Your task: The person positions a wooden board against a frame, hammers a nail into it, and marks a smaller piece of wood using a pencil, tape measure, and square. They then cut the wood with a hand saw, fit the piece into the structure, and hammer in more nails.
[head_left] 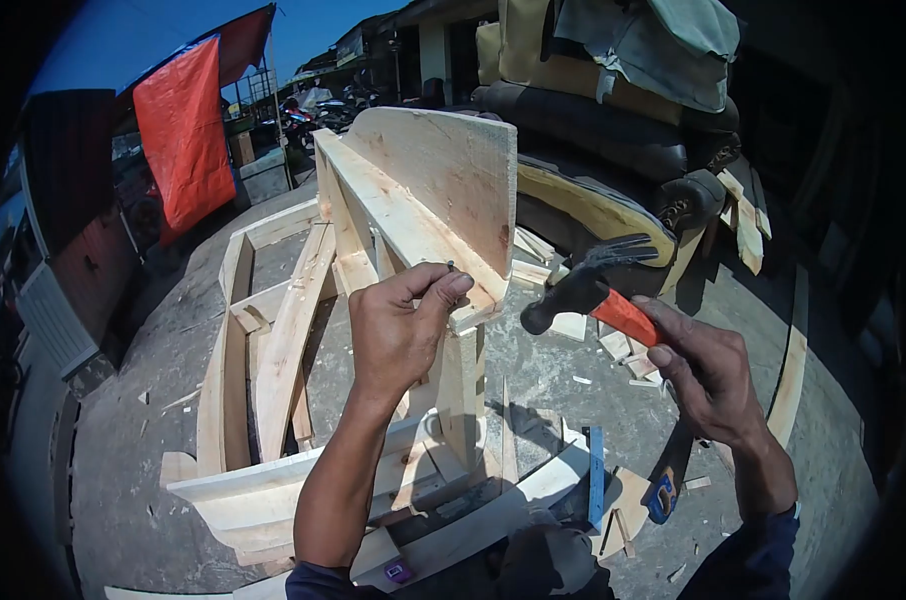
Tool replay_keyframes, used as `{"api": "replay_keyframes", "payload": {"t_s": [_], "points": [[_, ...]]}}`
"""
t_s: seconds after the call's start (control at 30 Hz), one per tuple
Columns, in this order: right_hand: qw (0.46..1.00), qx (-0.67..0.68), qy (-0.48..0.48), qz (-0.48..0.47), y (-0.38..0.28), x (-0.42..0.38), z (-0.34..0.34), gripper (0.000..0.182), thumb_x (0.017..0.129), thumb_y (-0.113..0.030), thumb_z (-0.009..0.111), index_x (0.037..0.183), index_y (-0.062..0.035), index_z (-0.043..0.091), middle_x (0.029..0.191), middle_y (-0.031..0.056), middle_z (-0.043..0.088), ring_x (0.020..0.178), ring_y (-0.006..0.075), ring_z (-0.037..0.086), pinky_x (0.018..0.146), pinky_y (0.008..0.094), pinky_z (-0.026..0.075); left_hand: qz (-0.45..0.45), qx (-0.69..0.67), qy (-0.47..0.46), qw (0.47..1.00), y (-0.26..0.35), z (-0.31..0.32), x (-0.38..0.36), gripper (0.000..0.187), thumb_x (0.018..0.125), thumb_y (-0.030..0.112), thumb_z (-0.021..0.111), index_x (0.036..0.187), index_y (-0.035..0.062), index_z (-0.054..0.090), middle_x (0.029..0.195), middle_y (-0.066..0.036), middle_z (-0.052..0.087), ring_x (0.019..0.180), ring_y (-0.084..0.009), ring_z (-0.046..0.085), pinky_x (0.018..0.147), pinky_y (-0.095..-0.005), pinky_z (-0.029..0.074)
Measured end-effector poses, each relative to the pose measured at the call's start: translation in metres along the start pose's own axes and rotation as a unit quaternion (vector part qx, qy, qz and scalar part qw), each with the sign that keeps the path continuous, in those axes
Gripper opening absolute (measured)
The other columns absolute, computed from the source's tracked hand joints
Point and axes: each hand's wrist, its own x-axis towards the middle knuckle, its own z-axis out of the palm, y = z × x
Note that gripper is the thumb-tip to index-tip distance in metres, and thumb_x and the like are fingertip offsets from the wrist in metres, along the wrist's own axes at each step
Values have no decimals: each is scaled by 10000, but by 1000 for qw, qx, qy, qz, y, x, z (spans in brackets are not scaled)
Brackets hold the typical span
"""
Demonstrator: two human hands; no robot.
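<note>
Between the thumb and forefinger of my left hand is a small dark nail, its head just showing above the fingertips. The hand rests by the near end of a pale wooden rail, part of an upright wooden frame. A tall wooden panel with a rounded corner stands along that rail. My right hand is wrapped round the orange handle of a claw hammer. The hammer's black head is raised to the right of the nail, apart from it and from the wood.
A curved wooden frame lies on the concrete at left. Below me are a handsaw, a blue straight-edged tool and a purple tape measure. Wood offcuts and dark upholstered furniture are at right. An orange tarp hangs at left.
</note>
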Motion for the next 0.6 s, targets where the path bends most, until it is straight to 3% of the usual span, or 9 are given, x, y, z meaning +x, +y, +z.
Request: {"api": "replay_keyframes", "payload": {"t_s": [0.07, 0.17, 0.27, 0.3, 0.37, 0.43, 0.5, 0.57, 0.6], "points": [[999, -8, 7, -36, -12, 35, -5, 420, 961, -65, 660, 1379, -44, 625, 1169, 222, 731, 970, 272, 764, 835, 418, 614, 10, -41, 21, 999, -4, 3, 3, 188, 955, 120, 716, 962, -62, 761, 809, -67, 744, 754, -100, 666, 716, -254, 529], [994, 26, 78, -69, -15, 74, 0, 420, 994, -125, 622, 1398, -12, 597, 1228, 201, 717, 1058, 289, 740, 966, 413, 561, 38, -8, 43, 998, -7, 2, 6, 198, 925, 173, 758, 1002, -6, 792, 768, -111, 766, 672, -90, 679, 634, -273, 534], [995, 10, 79, -62, -14, 94, 13, 431, 991, -140, 637, 1405, -29, 596, 1246, 199, 710, 1085, 286, 729, 984, 408, 553, 28, -39, 26, 999, -4, 3, 5, 194, 924, 164, 755, 1003, -9, 791, 777, -114, 769, 665, -97, 675, 632, -271, 531], [995, 8, 78, -62, -17, 97, 11, 431, 991, -140, 637, 1405, -29, 596, 1246, 199, 710, 1085, 286, 729, 984, 408, 553, 28, -40, 26, 998, -3, 2, 5, 194, 924, 164, 755, 1003, -9, 791, 777, -114, 769, 665, -97, 675, 632, -271, 531], [984, -100, -138, 47, -26, 103, 3, 455, 995, -161, 641, 1429, -42, 575, 1279, 192, 696, 1103, 251, 719, 976, 386, 557, 2, -29, 11, 1000, -1, 1, 3, 204, 922, 172, 755, 1008, -9, 791, 790, -128, 771, 681, -114, 694, 651, -276, 540], [992, -39, -101, 66, -25, 106, 9, 377, 997, -156, 633, 1360, -54, 641, 1131, 207, 743, 971, 273, 762, 878, 408, 619, -6, -34, 13, 999, 1, 2, 3, 212, 934, 167, 750, 1006, -29, 783, 803, -103, 763, 717, -107, 687, 680, -264, 539], [972, 131, 182, -66, -9, 106, 28, 340, 993, -169, 643, 1320, -82, 680, 1047, 167, 770, 845, 251, 774, 800, 425, 621, -16, -42, 14, 999, 1, 2, 4, 222, 945, 162, 744, 1004, -50, 776, 815, -78, 755, 753, -99, 680, 710, -252, 538], [981, 92, 162, -48, -19, 101, 19, 351, 1004, -168, 634, 1342, -75, 661, 1089, 163, 766, 858, 229, 770, 799, 420, 621, -10, -41, 11, 999, 0, 2, 3, 219, 935, 164, 755, 1000, -43, 781, 820, -90, 762, 755, -99, 687, 705, -256, 543], [1000, 9, 26, -15, -26, 101, 9, 374, 1021, -188, 617, 1372, -60, 633, 1094, 152, 768, 875, 205, 758, 804, 385, 605, -13, -41, 11, 999, 2, 1, 2, 219, 935, 164, 755, 1000, -43, 781, 820, -90, 762, 755, -99, 687, 705, -256, 543]]}}
